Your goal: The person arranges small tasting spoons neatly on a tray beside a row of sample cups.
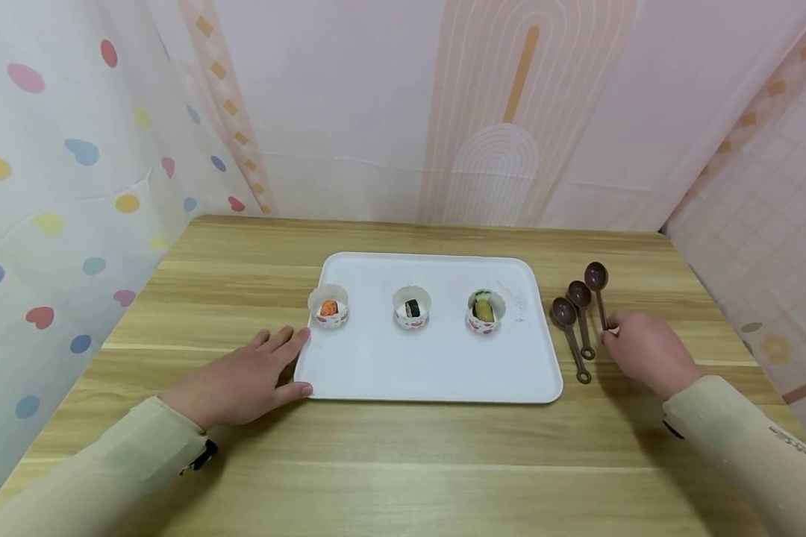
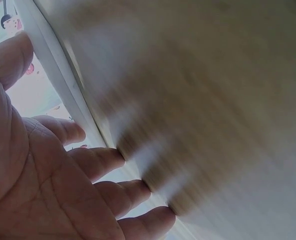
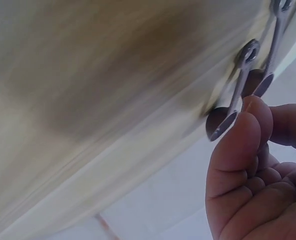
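Observation:
My right hand (image 1: pixel 651 354) pinches the handle of the rightmost brown measuring spoon (image 1: pixel 596 277) between thumb and fingertips. Its bowl points away from me, and the fingers cover the handle's end. Two more brown measuring spoons, one in the middle (image 1: pixel 579 294) and one on the left (image 1: pixel 565 313), lie beside it on the table. In the right wrist view, the thumb and fingertip (image 3: pixel 237 150) meet near those two spoons. My left hand (image 1: pixel 242 380) touches the left edge of a white tray (image 1: pixel 430 373), fingers extended and thumb at the near left corner.
Three paper cups stand in a row on the tray: one with an orange-topped sushi piece (image 1: pixel 329 307), one with a black-wrapped roll (image 1: pixel 413 308), one with a yellowish piece (image 1: pixel 483 309). Patterned curtains (image 1: pixel 349 97) border the wooden table (image 1: pixel 403 462) at back and sides.

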Demonstrator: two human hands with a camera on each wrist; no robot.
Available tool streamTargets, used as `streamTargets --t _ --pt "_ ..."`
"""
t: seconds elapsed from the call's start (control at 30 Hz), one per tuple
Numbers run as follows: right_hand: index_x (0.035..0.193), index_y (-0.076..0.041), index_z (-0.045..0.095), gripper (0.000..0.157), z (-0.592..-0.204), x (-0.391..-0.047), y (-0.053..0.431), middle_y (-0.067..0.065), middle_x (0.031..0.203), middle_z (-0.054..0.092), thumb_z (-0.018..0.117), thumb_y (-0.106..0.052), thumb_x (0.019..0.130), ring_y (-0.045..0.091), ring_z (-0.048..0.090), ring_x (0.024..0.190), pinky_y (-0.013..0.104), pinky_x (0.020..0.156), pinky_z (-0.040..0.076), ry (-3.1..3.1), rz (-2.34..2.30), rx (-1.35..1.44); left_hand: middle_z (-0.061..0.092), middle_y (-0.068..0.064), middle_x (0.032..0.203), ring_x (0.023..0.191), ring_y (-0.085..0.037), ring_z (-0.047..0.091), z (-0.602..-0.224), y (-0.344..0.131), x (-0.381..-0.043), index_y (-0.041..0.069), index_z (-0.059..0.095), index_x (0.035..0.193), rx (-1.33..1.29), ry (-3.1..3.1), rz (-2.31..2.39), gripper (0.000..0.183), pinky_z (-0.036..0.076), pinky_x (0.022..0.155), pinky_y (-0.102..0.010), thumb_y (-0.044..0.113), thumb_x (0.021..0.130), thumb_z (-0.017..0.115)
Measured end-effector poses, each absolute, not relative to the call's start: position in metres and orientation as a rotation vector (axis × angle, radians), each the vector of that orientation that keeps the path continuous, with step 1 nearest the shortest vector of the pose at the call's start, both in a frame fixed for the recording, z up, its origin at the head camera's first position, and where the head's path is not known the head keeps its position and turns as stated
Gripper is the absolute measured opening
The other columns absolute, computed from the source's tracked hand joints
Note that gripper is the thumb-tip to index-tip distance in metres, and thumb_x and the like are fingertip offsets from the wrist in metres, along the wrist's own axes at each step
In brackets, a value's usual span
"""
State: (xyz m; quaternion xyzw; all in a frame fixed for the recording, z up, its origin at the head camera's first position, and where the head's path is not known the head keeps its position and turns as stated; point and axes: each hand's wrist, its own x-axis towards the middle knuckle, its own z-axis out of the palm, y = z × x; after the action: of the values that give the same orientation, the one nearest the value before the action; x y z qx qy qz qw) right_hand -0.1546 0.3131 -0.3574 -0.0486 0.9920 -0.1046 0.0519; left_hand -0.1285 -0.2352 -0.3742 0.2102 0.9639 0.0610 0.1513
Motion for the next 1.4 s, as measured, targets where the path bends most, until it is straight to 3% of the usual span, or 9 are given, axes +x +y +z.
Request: streamTargets --t 0.17,0.37,0.77,1.23,1.4 --pt "0.120 0.012 0.066 0.034 -0.355 -0.155 0.306 0.020 0.092 0.073 0.054 -0.015 0.104 0.023 0.058 0.068 0.037 0.058 0.047 2.993 -0.370 -0.125 0.033 -0.033 0.166 0.148 -0.064 0.032 -0.374 -0.235 -0.128 0.003 0.028 0.166 0.592 2.768 0.189 0.095 0.040 0.114 -0.070 0.067 0.102 0.055" --pt "0.128 0.012 0.063 0.037 -0.354 -0.155 0.297 0.009 0.078 0.066 0.050 -0.014 0.106 0.017 0.052 0.059 0.032 0.051 0.042 2.954 -0.502 -0.096 0.032 -0.033 0.166 0.149 -0.064 0.029 -0.373 -0.235 -0.128 0.005 0.027 0.167 0.574 2.763 0.212 0.094 0.039 0.115 -0.071 0.066 0.102 0.055" --pt "0.104 0.008 0.069 0.018 -0.359 -0.154 0.276 0.008 0.072 0.064 0.058 -0.007 0.102 0.016 0.054 0.058 0.030 0.051 0.044 3.079 -0.581 -0.228 0.031 -0.034 0.166 0.149 -0.065 0.030 -0.374 -0.235 -0.128 0.004 0.026 0.167 0.580 2.754 0.193 0.096 0.039 0.114 -0.071 0.068 0.101 0.055" --pt "0.110 0.006 0.071 0.022 -0.352 -0.152 0.248 0.012 0.086 0.071 0.060 -0.012 0.104 0.019 0.060 0.069 0.030 0.059 0.047 3.030 -0.675 -0.185 0.031 -0.034 0.166 0.148 -0.065 0.030 -0.374 -0.235 -0.128 0.003 0.026 0.167 0.584 2.756 0.175 0.095 0.039 0.115 -0.071 0.067 0.102 0.053" --pt "0.111 0.004 0.071 0.022 -0.352 -0.152 0.240 0.007 0.081 0.070 0.060 -0.013 0.104 0.018 0.059 0.067 0.030 0.060 0.047 3.018 -0.710 -0.189 0.030 -0.033 0.167 0.149 -0.064 0.030 -0.375 -0.234 -0.128 0.004 0.025 0.167 0.583 2.757 0.178 0.095 0.039 0.115 -0.071 0.067 0.102 0.053"
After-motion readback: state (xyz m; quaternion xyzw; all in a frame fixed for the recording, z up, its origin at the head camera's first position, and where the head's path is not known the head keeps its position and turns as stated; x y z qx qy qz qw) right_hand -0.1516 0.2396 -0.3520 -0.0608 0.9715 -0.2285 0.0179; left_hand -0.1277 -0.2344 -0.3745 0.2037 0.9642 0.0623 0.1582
